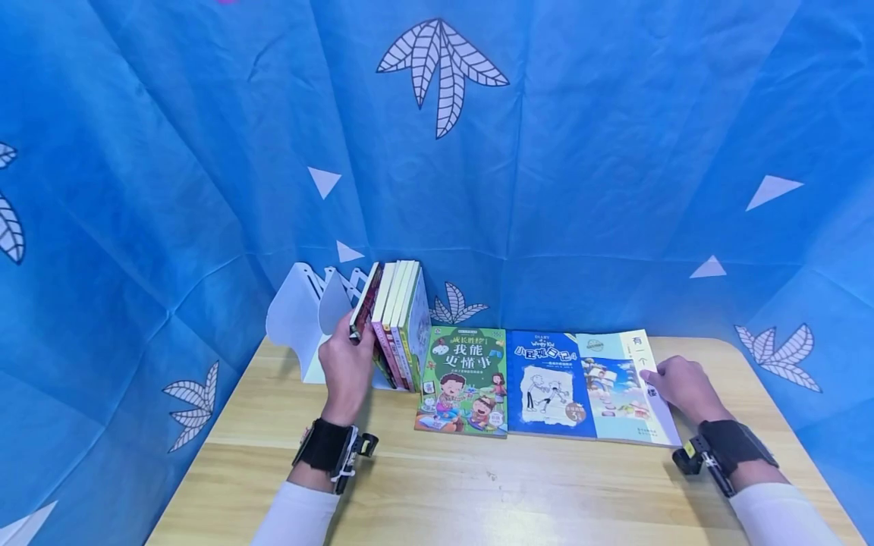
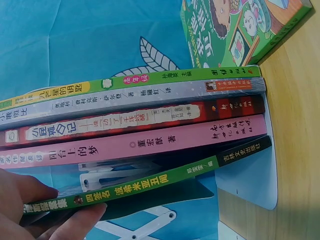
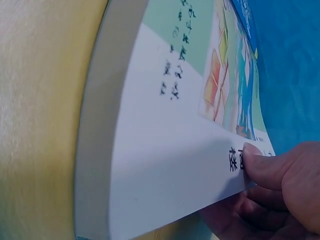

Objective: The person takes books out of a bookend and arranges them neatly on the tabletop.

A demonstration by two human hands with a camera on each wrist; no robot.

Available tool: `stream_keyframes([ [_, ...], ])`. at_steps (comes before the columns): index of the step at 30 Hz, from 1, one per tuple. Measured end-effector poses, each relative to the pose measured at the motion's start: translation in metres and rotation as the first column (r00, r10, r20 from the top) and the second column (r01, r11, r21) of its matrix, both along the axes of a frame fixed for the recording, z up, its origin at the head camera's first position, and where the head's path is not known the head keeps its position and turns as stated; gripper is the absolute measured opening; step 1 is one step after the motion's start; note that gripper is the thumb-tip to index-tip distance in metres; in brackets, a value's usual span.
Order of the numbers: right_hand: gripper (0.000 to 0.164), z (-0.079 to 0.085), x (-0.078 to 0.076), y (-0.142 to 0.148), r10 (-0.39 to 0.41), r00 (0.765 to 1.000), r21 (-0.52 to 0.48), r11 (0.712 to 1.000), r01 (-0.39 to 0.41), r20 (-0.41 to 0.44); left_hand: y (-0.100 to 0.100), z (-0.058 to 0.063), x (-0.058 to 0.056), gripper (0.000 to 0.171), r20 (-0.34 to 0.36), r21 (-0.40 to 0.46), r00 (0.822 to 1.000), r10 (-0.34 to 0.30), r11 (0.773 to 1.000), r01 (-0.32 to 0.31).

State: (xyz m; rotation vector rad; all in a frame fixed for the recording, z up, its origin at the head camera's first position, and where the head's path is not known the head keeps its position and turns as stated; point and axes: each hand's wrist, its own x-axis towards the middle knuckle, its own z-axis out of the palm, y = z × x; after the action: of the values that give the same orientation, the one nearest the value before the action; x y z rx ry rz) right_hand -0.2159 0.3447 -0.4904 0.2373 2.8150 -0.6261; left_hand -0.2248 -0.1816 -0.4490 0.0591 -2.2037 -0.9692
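Note:
My left hand (image 1: 347,368) pinches a thin book with a green and black spine (image 2: 150,184) between thumb and fingers. That book leans at a slant in a white expandable book rack (image 1: 295,311), apart from the pink-spined book (image 2: 115,143) beside it. At the right, my right hand (image 1: 686,387) grips the outer edge of a pale-covered book (image 3: 150,165), thumb on the cover and fingers beneath. Left of it lie a blue comic diary book (image 1: 551,387) and a green children's book (image 1: 464,379), all face up in a row.
Several upright books (image 1: 403,326) stand at the rack's right end, against the green book's left side. Empty rack dividers (image 1: 334,303) spread to the left. A wooden table (image 1: 492,485) carries everything, with a blue patterned curtain (image 1: 580,189) behind and at the sides.

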Motion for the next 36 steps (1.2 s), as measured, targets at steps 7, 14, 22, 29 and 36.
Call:
stream_keyframes([
  [7,0.037,-0.002,-0.001,-0.006,-0.002,1.000,-0.015,1.000,0.002,0.000,-0.002,-0.003,0.002,0.029,-0.016,-0.006,1.000,0.026,1.000,-0.026],
  [14,0.034,-0.003,0.003,-0.006,-0.008,1.000,-0.041,0.999,0.007,-0.022,-0.003,-0.001,0.002,0.028,-0.016,-0.034,1.000,0.007,0.999,-0.007],
  [22,0.037,-0.001,0.003,-0.009,-0.014,0.999,-0.037,0.999,0.013,-0.038,-0.002,0.002,0.005,0.030,0.023,-0.061,1.000,0.010,0.998,-0.009],
  [29,0.039,-0.002,0.005,-0.010,-0.023,0.999,-0.030,0.999,0.021,-0.041,-0.001,0.002,0.010,0.032,0.025,-0.062,1.000,0.002,0.998,0.000],
  [36,0.039,-0.002,0.005,-0.008,-0.028,0.999,-0.022,0.999,0.027,-0.042,0.000,0.001,0.013,0.030,0.013,-0.075,1.000,0.010,0.997,-0.009],
])
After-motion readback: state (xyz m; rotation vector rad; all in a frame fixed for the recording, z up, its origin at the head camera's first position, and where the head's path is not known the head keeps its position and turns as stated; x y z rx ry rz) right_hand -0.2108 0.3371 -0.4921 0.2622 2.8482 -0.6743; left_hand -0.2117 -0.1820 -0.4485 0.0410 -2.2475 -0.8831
